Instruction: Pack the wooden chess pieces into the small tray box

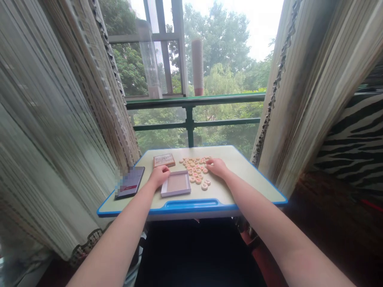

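Note:
A shallow white open box [176,194] lies on the table, with only its bare bottom showing inside. My left hand [159,175] is closed at the box's far left corner, its fingertips pinching the rim. To the right of the box spreads a loose pile of round wooden xiangqi pieces [195,170] with printed characters, some stacked on others. My right hand [218,167] reaches the pile's right side, thumb and fingers drawn together around a piece at its edge, mostly hidden by the fingers. A few pieces [204,186] lie apart at the near end.
Behind the box sits a flat box with a printed lid [164,160]. A tablet [130,183] lies along the table's left edge. The pale table [251,187] has a blue rim and a front pen groove [192,203]. Curtains and a green railing [197,99] stand beyond.

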Tool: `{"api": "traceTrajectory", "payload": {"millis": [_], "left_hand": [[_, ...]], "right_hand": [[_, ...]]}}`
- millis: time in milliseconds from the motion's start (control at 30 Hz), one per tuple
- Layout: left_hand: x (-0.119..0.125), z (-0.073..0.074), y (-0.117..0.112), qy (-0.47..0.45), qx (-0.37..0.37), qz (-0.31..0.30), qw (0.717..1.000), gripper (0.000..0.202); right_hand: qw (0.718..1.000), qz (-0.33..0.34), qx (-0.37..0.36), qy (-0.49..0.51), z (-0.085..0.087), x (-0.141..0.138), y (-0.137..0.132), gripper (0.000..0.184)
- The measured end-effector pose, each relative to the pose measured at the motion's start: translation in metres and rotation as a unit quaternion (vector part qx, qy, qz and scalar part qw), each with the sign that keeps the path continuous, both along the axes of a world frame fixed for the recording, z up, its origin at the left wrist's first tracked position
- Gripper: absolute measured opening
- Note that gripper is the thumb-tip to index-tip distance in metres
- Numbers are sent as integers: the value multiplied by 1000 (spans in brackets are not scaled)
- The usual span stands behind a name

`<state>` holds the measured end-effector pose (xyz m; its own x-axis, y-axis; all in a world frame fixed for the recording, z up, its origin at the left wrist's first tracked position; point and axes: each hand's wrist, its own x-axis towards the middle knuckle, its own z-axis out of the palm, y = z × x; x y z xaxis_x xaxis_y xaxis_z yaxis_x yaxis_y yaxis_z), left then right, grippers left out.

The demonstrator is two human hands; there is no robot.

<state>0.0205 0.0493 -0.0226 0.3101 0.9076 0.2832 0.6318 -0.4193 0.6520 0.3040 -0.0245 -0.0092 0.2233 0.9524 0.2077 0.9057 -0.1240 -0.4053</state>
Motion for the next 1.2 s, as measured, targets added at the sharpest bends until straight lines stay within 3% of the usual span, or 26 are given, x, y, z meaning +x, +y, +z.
{"api": "traceTrajectory", "payload": {"millis": [233, 433, 600, 733, 967, 1200], "left_hand": [[1, 1, -3, 8, 1, 16, 1000, 15], [1, -1, -1, 3, 4, 15, 1000, 17], [0, -7, 4, -41, -24, -9, 999, 19], [1, -9, 7, -47, -24, -22, 998, 20], [1, -8, 6, -43, -27, -21, 999, 18], [1, -5, 4, -33, -30, -15, 999, 16]], "right_hand": [[997, 58, 16, 49, 4, 3, -4, 33], [992, 98, 18, 83, 2, -2, -5, 26], [995, 26, 57, 82, -3, 11, 4, 40], [995, -34, 81, 52, -11, 24, 15, 39], [996, -37, 69, 35, -18, 28, 22, 29], [993, -39, 70, 88, -17, 31, 22, 26]]}}
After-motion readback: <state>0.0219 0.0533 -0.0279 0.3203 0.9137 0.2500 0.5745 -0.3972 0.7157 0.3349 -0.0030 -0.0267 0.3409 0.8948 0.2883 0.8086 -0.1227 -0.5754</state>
